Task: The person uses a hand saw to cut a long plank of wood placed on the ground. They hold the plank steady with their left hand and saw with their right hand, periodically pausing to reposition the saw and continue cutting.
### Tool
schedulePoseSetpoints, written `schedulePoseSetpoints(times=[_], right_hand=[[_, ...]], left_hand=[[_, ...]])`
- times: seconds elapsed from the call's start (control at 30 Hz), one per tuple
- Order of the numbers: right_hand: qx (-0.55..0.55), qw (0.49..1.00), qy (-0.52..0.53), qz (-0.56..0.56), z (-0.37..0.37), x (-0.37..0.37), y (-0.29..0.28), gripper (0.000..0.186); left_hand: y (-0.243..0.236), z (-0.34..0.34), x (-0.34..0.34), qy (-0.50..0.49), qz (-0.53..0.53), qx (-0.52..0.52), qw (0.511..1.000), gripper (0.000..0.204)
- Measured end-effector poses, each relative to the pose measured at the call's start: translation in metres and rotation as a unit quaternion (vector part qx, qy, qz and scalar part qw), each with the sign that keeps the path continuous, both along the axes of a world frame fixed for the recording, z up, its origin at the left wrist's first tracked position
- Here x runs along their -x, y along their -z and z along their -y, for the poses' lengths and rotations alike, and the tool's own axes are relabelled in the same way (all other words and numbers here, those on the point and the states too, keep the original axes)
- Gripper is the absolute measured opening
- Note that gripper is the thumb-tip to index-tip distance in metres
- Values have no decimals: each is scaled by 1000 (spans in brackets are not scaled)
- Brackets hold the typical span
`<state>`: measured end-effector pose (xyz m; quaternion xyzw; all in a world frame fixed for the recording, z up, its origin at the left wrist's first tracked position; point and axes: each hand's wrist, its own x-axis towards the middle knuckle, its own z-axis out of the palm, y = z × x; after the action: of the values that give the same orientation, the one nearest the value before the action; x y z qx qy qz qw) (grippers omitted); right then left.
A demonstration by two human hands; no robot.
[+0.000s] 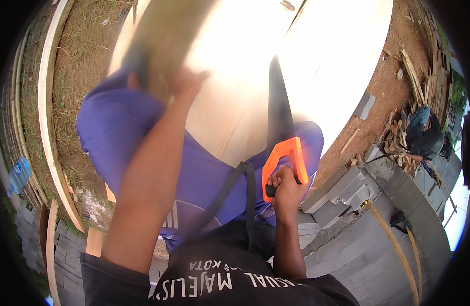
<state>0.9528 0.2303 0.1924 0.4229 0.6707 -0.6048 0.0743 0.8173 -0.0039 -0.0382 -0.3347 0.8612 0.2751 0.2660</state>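
My right hand [287, 193] is wrapped round the orange and black handle [296, 148] of a handsaw. Its dark blade [279, 102] points away from me, over a pale wooden sheet [214, 115] washed out by glare. My left hand [186, 84] is stretched forward near the left part of the sheet, with what looks like the thumb sticking out to the right. Motion smears its other fingers, so I cannot tell whether they hold anything. Just beyond it runs a blurred brownish dark band [168, 35] whose kind I cannot make out.
My legs in purple trousers [120, 115] are bent beside the sheet. A long timber [45, 102] lies on grass at left. Grey blocks [342, 191] stand at right, with a yellow tool [364, 205] near them. Another person [423, 135] bends over scrap wood at far right.
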Motion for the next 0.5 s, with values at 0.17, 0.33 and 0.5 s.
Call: schedulePoseSetpoints(times=[0.17, 0.33, 0.5], right_hand=[[-48, 997, -39, 37, -14, 156, 95, 15], [9, 1000, 17, 7, 3, 54, 52, 12], [3, 1000, 1, 4, 7, -9, 30, 13]], left_hand=[[4, -17, 7, 12, -18, -4, 1000, 93], [15, -1, -4, 15, -63, -2, 998, 93], [0, 3, 3, 4, 35, 6, 999, 99]])
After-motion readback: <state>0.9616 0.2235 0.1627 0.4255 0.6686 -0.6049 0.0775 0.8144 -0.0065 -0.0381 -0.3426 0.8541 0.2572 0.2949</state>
